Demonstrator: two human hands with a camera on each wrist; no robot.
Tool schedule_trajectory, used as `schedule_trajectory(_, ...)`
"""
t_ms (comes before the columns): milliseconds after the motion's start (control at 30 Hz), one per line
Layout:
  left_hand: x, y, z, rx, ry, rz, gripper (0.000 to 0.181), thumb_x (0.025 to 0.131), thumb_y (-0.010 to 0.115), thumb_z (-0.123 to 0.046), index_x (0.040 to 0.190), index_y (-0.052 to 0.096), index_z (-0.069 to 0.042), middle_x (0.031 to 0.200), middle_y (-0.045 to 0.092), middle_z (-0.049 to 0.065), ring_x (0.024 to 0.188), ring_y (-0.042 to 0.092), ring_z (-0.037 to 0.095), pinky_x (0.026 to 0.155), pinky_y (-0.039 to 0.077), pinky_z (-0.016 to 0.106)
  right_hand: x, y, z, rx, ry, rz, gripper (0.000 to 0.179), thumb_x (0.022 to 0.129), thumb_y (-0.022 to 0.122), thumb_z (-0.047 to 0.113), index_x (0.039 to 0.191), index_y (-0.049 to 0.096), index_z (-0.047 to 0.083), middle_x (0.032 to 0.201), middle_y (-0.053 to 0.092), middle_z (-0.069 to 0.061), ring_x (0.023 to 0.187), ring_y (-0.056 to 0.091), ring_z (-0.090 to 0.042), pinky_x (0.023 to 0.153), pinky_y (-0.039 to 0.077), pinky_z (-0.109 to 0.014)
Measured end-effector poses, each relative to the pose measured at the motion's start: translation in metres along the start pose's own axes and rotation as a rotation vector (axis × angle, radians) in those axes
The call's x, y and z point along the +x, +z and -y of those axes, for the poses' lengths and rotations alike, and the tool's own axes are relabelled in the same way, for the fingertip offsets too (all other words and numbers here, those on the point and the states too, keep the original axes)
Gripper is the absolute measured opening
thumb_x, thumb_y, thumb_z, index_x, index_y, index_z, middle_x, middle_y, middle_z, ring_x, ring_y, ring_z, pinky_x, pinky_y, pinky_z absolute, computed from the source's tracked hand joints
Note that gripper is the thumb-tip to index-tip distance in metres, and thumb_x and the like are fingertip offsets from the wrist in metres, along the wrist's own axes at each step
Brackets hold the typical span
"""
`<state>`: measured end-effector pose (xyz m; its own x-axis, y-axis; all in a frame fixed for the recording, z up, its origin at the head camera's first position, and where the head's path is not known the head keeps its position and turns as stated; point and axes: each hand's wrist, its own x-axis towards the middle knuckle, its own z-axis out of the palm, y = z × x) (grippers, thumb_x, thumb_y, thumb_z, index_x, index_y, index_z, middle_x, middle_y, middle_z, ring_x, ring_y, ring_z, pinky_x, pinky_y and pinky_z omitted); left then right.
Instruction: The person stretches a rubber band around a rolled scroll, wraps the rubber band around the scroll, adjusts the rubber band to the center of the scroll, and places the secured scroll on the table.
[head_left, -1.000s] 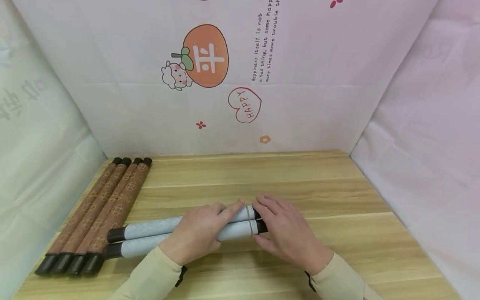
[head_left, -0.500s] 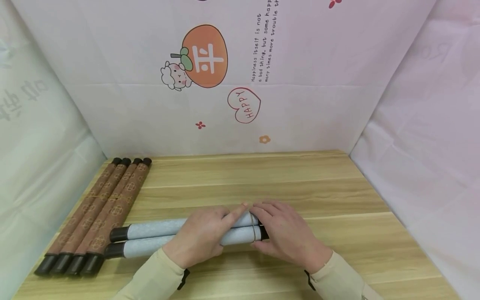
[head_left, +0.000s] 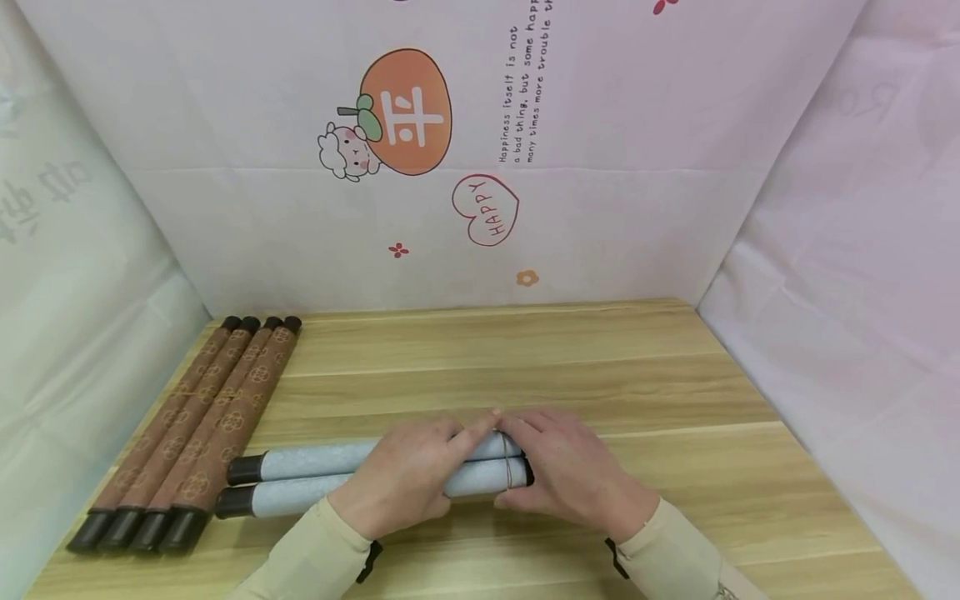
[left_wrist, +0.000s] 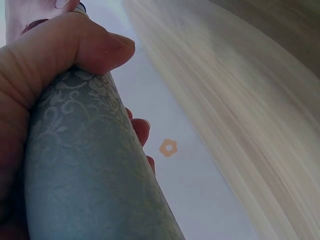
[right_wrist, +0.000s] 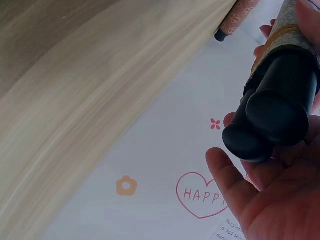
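Note:
Two light blue patterned hanging scrolls (head_left: 318, 461) with black end knobs (right_wrist: 280, 112) lie side by side, rolled up, across the front of the table. My left hand (head_left: 405, 475) grips them past the middle, its thumb along the top as the left wrist view shows. A thin rubber band (head_left: 508, 473) circles both near their right end. Around that end my right hand (head_left: 573, 475) is cupped, thumb on the near side and fingers on the far side, hiding most of the right knobs in the head view. In the right wrist view its little finger (right_wrist: 227, 175) sticks out away from the knobs.
Several brown flower-patterned scrolls (head_left: 217, 400) with black knobs lie bundled by a yellow band on the left of the wooden table (head_left: 600, 367). A white printed cloth (head_left: 600, 167) hangs as walls at the back and both sides.
The blue scrolls have shifted slightly to the right with my left hand. My right hand has come further over their right end, covering the knobs, its fingertips now close to my left hand.

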<state>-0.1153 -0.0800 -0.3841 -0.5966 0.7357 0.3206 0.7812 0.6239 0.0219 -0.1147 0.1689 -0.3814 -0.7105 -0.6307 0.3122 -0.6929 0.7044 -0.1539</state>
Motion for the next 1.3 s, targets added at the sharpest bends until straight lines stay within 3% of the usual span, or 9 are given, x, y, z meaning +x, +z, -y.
schedule_trajectory(200, 0.002, 0.002, -0.003, -0.025, 0.028, -0.027, 0.12, 0.059, 0.095, -0.011, 0.163, 0.034, -0.016, 0.099, 0.068, -0.005, 0.078, 0.062, 0.011, 0.064, 0.055, 0.028, 0.004, 0.005, 0.005, -0.027, -0.09, -0.066, 0.077, 0.064, 0.093, 0.059, 0.121, 0.068, 0.015, 0.102, 0.07, 0.007, 0.09, 0.066, -0.01, 0.081, 0.057, -0.039)
schedule_trajectory(333, 0.003, 0.003, -0.005, -0.027, 0.018, -0.026, 0.118, 0.06, 0.093, -0.011, 0.163, 0.034, -0.016, 0.097, 0.067, -0.006, 0.076, 0.06, 0.01, 0.064, 0.055, 0.028, 0.005, 0.006, 0.007, -0.061, -0.083, -0.079, 0.074, 0.062, 0.093, 0.061, 0.115, 0.068, 0.015, 0.098, 0.069, 0.007, 0.087, 0.065, -0.011, 0.08, 0.057, -0.04)
schedule_trajectory(433, 0.004, 0.002, -0.006, -0.042, 0.005, 0.001, 0.119, 0.062, 0.093, -0.011, 0.164, 0.032, -0.017, 0.103, 0.069, -0.005, 0.084, 0.065, 0.011, 0.068, 0.058, 0.029, 0.005, 0.006, 0.01, -0.097, -0.062, -0.057, 0.076, 0.062, 0.092, 0.063, 0.115, 0.068, 0.014, 0.099, 0.07, 0.005, 0.088, 0.067, -0.013, 0.082, 0.058, -0.041)
schedule_trajectory(600, 0.008, 0.001, -0.009, -0.069, -0.01, 0.067, 0.121, 0.066, 0.093, -0.011, 0.166, 0.027, -0.019, 0.115, 0.071, -0.003, 0.094, 0.07, 0.013, 0.075, 0.06, 0.031, 0.005, 0.007, 0.016, -0.193, -0.001, 0.052, 0.086, 0.064, 0.09, 0.067, 0.125, 0.066, 0.011, 0.111, 0.073, -0.003, 0.096, 0.07, -0.017, 0.085, 0.059, -0.044)
schedule_trajectory(700, 0.009, 0.002, -0.01, -0.061, -0.007, 0.072, 0.121, 0.065, 0.093, -0.01, 0.166, 0.027, -0.019, 0.115, 0.072, -0.003, 0.094, 0.07, 0.013, 0.075, 0.06, 0.03, 0.005, 0.009, 0.019, -0.229, 0.028, 0.082, 0.079, 0.066, 0.091, 0.056, 0.124, 0.066, 0.008, 0.108, 0.074, -0.005, 0.092, 0.07, -0.018, 0.079, 0.059, -0.042)
schedule_trajectory(833, 0.009, 0.004, -0.011, -0.04, 0.012, 0.039, 0.121, 0.061, 0.093, -0.009, 0.165, 0.031, -0.018, 0.113, 0.072, -0.004, 0.093, 0.07, 0.013, 0.074, 0.06, 0.03, 0.004, 0.013, 0.019, -0.24, 0.034, 0.052, 0.065, 0.065, 0.09, 0.037, 0.118, 0.068, 0.006, 0.101, 0.074, -0.005, 0.082, 0.07, -0.017, 0.071, 0.059, -0.039)
schedule_trajectory(967, 0.008, 0.006, -0.011, -0.038, 0.023, 0.019, 0.118, 0.06, 0.092, -0.009, 0.163, 0.035, -0.016, 0.114, 0.072, -0.004, 0.093, 0.07, 0.013, 0.075, 0.06, 0.03, 0.002, 0.016, 0.017, -0.233, 0.034, 0.027, 0.061, 0.063, 0.089, 0.032, 0.114, 0.069, 0.007, 0.097, 0.073, -0.004, 0.078, 0.068, -0.016, 0.067, 0.058, -0.037)
schedule_trajectory(1167, 0.002, 0.005, -0.007, -0.047, -0.041, 0.093, 0.114, 0.063, 0.092, -0.011, 0.163, 0.036, -0.016, 0.121, 0.072, -0.003, 0.099, 0.07, 0.015, 0.08, 0.06, 0.032, 0.001, 0.018, 0.013, -0.174, 0.081, 0.07, 0.063, 0.062, 0.088, 0.033, 0.117, 0.066, 0.009, 0.095, 0.07, 0.001, 0.079, 0.064, -0.012, 0.067, 0.056, -0.036)
schedule_trajectory(1300, -0.007, 0.002, 0.002, -0.014, -0.097, 0.12, 0.115, 0.063, 0.094, -0.015, 0.162, 0.037, -0.018, 0.118, 0.073, -0.003, 0.092, 0.07, 0.017, 0.075, 0.059, 0.034, -0.001, 0.017, 0.008, -0.159, 0.113, 0.071, 0.063, 0.059, 0.089, 0.034, 0.113, 0.066, 0.013, 0.091, 0.068, 0.005, 0.077, 0.062, -0.01, 0.066, 0.055, -0.036)
